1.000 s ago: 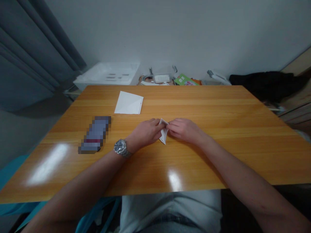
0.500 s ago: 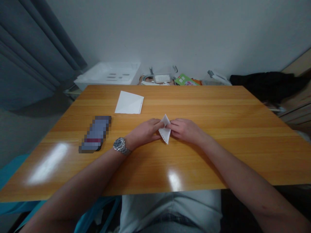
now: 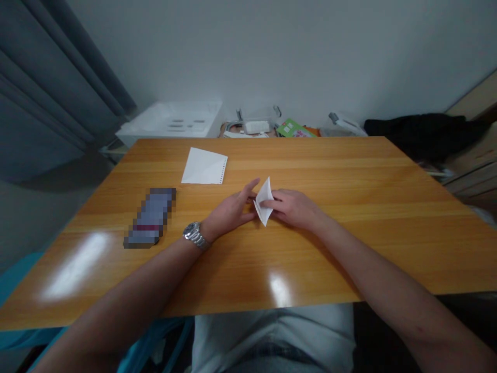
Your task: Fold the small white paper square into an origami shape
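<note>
Between my hands, a small folded piece of white paper (image 3: pixel 265 196) stands tilted just above the wooden table (image 3: pixel 349 181). My right hand (image 3: pixel 293 208) grips it from the right, thumb on its near face and the other fingers behind. On its left side is my left hand (image 3: pixel 235 210), with thumb raised off the paper and fingers apart. Some of the left fingertips reach the paper's left edge and are partly hidden, so whether they touch it is unclear. A metal watch (image 3: pixel 195 234) circles my left wrist.
A flat white sheet with a perforated edge (image 3: pixel 204 167) lies at the back left. Left of my hand rests a phone (image 3: pixel 152 215), blurred out. Behind the table are a white foam tray (image 3: pixel 166 132), a green booklet (image 3: pixel 291 128) and dark cloth (image 3: pixel 423 134).
My left thumb has lifted off the folded paper and the left fingers have spread. The paper has opened a little and tilted, staying in my right hand.
</note>
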`<action>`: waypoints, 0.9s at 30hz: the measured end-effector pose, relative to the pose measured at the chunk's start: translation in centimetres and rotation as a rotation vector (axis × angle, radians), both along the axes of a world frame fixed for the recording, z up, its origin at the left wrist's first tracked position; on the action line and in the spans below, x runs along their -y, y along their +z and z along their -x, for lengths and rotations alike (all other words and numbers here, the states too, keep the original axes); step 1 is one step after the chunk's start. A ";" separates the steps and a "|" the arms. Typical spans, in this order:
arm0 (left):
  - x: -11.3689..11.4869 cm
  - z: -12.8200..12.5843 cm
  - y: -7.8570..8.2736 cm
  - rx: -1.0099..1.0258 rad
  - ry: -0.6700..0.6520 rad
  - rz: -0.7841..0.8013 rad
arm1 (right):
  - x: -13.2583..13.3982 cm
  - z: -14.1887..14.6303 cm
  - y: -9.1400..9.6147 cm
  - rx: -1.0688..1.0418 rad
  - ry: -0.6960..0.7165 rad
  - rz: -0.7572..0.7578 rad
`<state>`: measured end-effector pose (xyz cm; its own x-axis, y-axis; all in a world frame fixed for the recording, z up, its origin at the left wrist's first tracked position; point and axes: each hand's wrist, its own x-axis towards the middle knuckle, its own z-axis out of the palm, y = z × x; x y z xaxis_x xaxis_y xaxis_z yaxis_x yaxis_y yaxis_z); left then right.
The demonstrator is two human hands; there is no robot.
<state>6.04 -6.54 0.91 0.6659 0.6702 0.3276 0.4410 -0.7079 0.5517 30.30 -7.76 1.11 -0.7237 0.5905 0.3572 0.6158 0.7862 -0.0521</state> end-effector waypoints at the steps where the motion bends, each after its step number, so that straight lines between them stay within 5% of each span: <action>1: -0.1 0.0 -0.1 -0.004 0.011 -0.005 | 0.1 0.0 0.1 -0.002 -0.001 -0.014; 19: -0.2 -0.2 -0.6 0.004 0.054 -0.006 | 2.1 1.3 2.1 0.144 -0.159 0.031; 27: -0.3 0.2 -0.6 0.083 0.095 -0.007 | 1.5 0.1 1.3 -0.253 -0.091 0.084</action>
<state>5.81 -6.21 0.32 0.5697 0.7269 0.3833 0.4597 -0.6685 0.5845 30.23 -9.25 2.43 -0.5602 0.6841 0.4671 0.6428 0.7147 -0.2757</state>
